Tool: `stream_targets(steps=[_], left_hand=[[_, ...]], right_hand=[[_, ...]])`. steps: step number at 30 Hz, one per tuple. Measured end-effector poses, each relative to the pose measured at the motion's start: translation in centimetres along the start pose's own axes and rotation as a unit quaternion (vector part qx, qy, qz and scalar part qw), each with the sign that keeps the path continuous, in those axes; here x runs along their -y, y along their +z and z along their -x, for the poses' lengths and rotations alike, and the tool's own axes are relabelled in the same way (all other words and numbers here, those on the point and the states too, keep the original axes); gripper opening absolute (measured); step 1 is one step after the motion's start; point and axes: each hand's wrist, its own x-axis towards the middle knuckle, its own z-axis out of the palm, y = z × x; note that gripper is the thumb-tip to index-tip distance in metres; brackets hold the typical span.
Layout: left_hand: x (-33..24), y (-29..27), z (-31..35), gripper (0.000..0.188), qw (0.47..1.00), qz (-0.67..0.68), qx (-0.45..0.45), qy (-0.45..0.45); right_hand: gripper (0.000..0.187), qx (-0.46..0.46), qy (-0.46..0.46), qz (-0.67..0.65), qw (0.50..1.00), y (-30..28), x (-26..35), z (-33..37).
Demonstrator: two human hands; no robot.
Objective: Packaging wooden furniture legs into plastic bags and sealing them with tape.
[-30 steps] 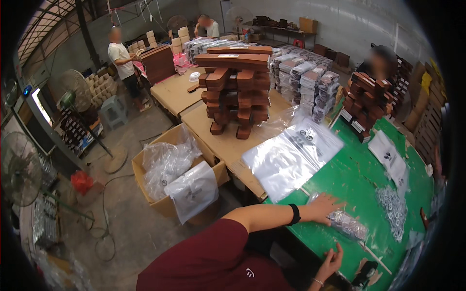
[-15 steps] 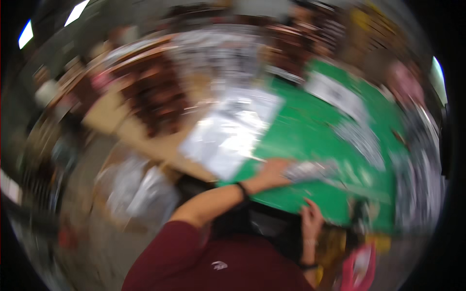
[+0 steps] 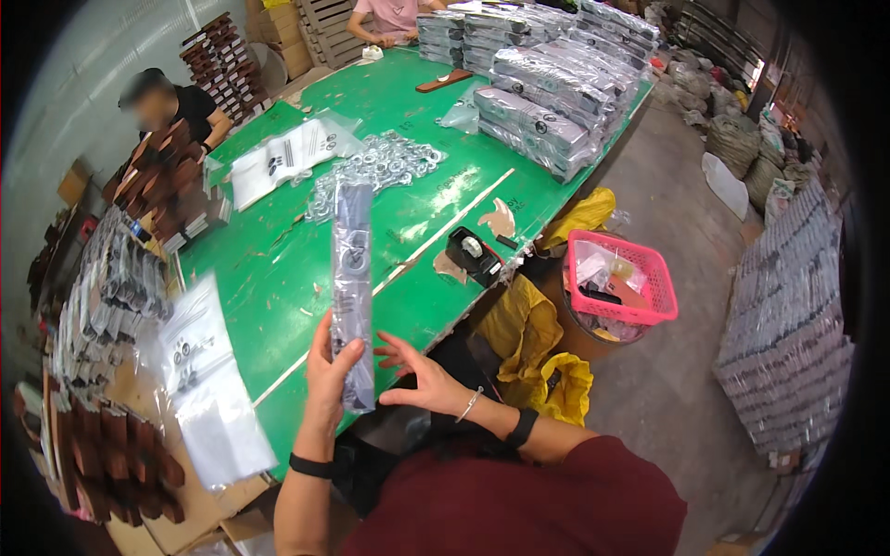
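Note:
My left hand (image 3: pixel 330 367) is closed round the lower part of a long grey bundle (image 3: pixel 352 278) in clear plastic wrap, its thumb across the front. The bundle stands nearly upright above the near edge of the green table (image 3: pixel 278 324). Just right of its lower end is my right hand (image 3: pixel 417 378), fingers spread, nothing in the palm. Whether its fingertips touch the wrap I cannot tell. Beyond the bundle lies a heap of shiny metal rings (image 3: pixel 380 167). A black tape dispenser (image 3: pixel 475 256) sits near the table edge, right of the bundle.
Wrapped grey packages (image 3: pixel 538 120) are stacked at the table's far right. Printed plastic bags (image 3: pixel 209 380) lie at left, beside dark wood pieces (image 3: pixel 116 454). A pink basket (image 3: pixel 623 278) stands off the right edge. Two people work across the table; one is in black (image 3: pixel 190 107).
My view has swung to the right, with the earlier frame blurred. The bundle, lying across the table before, is now raised nearly upright in my left hand, and my right hand has come beside it.

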Motion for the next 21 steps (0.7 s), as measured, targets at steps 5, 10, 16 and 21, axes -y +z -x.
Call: stream_targets(steps=[5, 10, 16, 21], left_hand=[[1.1, 5.7, -1.1, 0.076, 0.997, 0.066, 0.026, 0.026], [-1.1, 9.6, -4.4, 0.089, 0.972, -0.047, 0.184, 0.140], [-0.8, 8.5, -5.3, 0.087, 0.963, -0.124, 0.191, 0.146], [1.0, 3.2, -3.0, 0.083, 0.981, -0.134, 0.132, 0.048]], right_hand=[[0.115, -0.106, -0.054, -0.079, 0.990, -0.1, 0.9, 0.5], [0.103, -0.197, -0.088, -0.090, 0.972, -6.5, 5.0, -0.1], [0.094, -0.387, -0.208, 0.258, 0.861, -25.1, 9.2, -4.7], [0.082, -0.403, -0.110, 0.575, 0.703, -41.5, 11.3, -8.2]])
